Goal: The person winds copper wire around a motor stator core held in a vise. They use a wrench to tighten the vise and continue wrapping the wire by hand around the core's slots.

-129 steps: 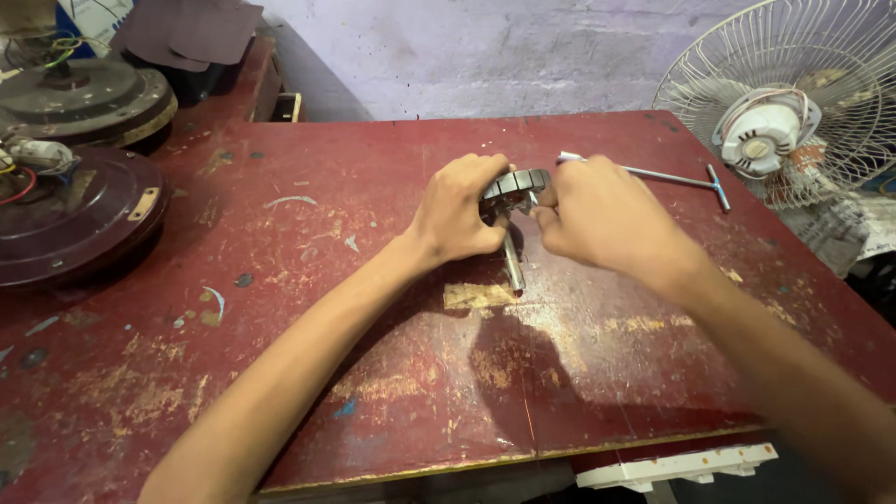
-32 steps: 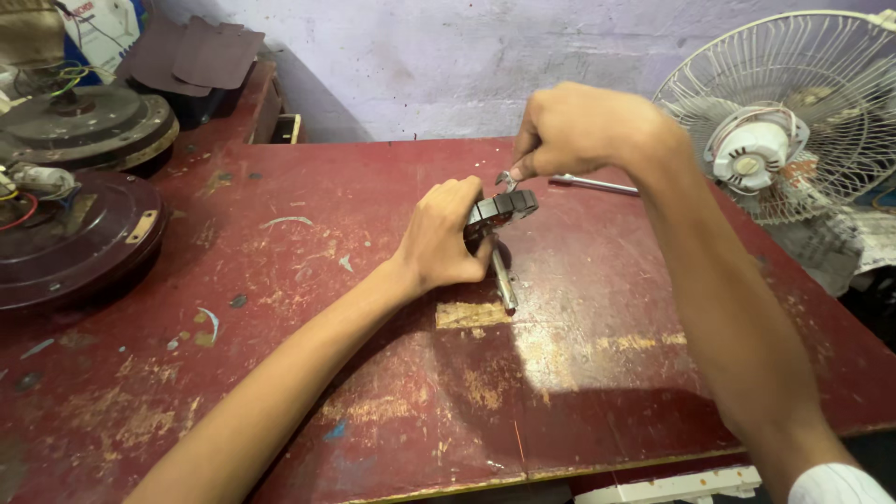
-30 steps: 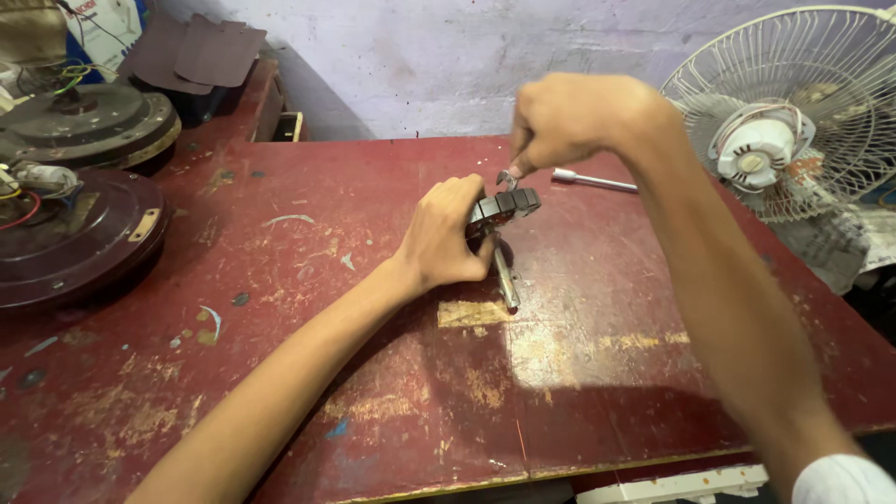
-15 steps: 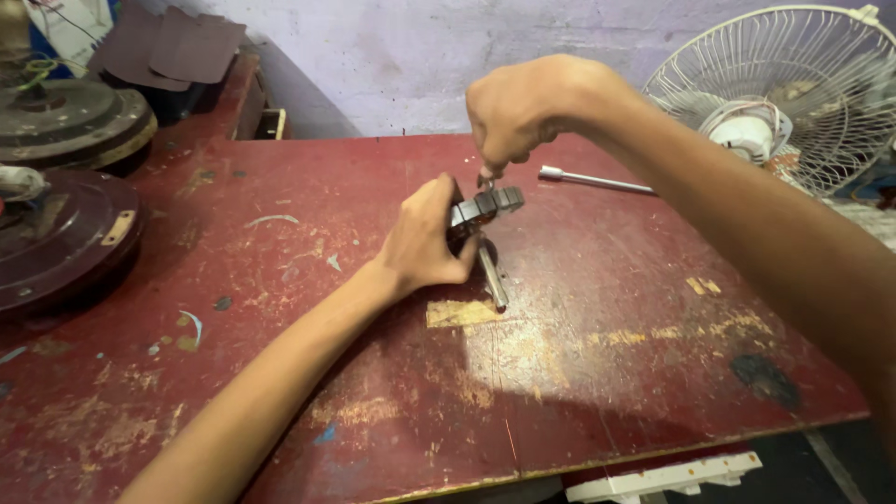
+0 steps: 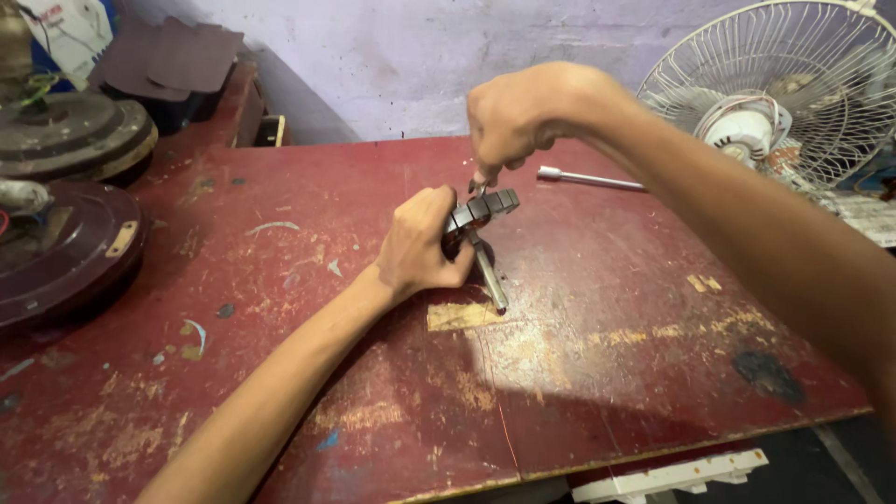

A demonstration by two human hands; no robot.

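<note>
The left hand [image 5: 420, 247] lay on the red desk [image 5: 597, 355] near its middle, its grip closed around a dark ridged metal part [image 5: 483, 207] with a metal shaft [image 5: 489, 273] running toward 6 o'clock onto the desk. The right hand [image 5: 523, 117] hung just above the part at 12 o'clock, fingers pinched shut on something small at the part's top; what it pinched could not be told. Compared with a second before, the right hand had shifted leftward and sat more squarely over the part, while the left hand and the part kept their place. A metal rod [image 5: 590, 179] lay at 2 o'clock, well apart. A white fan [image 5: 784, 103] stood at 2 o'clock, dark round discs [image 5: 65, 196] at 9 o'clock.
</note>
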